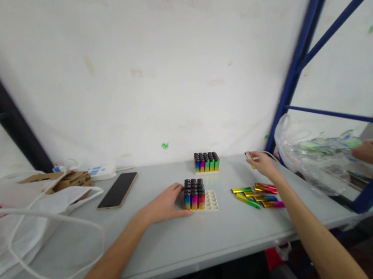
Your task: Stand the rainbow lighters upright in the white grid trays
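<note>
A white tray (212,200) with round holes lies on the table, its left part filled with upright rainbow-coloured lighters (194,195) with black tops. My left hand (166,204) grips the tray's left end, thumb at the front and fingers behind. Farther back stands a second block of lighters (206,162), packed in rows. On the right, several shiny rainbow-coloured flat pieces (257,196) lie loose in a pile. Beyond that pile, my right hand (261,163) is closed in a pinch on a small pale and yellow object, too small to name.
A phone (118,190) lies at left, beside a white plastic bag (26,226), a cardboard box (72,180) and a looping white cable (61,278). A blue metal frame (289,76) rises at right. Past it are clear plastic bags (307,163) and another person's hands (372,151).
</note>
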The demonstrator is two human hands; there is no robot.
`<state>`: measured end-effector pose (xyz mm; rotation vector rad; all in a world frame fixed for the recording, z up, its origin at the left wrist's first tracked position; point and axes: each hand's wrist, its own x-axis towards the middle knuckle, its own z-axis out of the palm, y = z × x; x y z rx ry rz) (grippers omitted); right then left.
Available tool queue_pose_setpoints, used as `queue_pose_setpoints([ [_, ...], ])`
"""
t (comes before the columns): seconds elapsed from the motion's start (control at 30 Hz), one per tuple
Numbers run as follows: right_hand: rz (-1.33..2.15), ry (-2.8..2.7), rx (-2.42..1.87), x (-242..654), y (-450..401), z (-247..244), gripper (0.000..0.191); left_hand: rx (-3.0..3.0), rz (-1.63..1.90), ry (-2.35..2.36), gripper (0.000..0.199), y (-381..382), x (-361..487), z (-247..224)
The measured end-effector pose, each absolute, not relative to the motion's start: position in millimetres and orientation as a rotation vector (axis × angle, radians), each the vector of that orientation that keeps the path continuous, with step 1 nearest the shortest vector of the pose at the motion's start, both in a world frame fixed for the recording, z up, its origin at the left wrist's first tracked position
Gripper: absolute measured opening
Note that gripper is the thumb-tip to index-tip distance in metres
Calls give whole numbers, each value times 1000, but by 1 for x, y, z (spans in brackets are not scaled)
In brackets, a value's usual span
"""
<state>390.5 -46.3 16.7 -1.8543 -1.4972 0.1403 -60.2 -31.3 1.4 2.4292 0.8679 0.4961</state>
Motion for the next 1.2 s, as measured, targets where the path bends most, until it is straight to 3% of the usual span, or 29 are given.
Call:
queue_pose_setpoints([
  [0.13, 734, -1395, -1236, 343, -76, 31, 54, 2452, 498, 852, 79, -31, -60, 1],
  [0.27, 887, -1410, -1080, 288, -88, 45, 52, 2468, 475, 869, 77, -31, -60, 1],
  [0.63, 359, -1506, -1324, 226, -71, 30, 66, 2473, 499, 843, 78, -32, -60, 1],
  [0.87, 214, -1595, -1329, 213, -71, 23, 51, 2453, 517, 871, 83, -30, -60, -2],
  [1.2, 184, -1546, -1362, 214, -72, 20, 50, 2456, 496, 843, 83, -29, -60, -1],
])
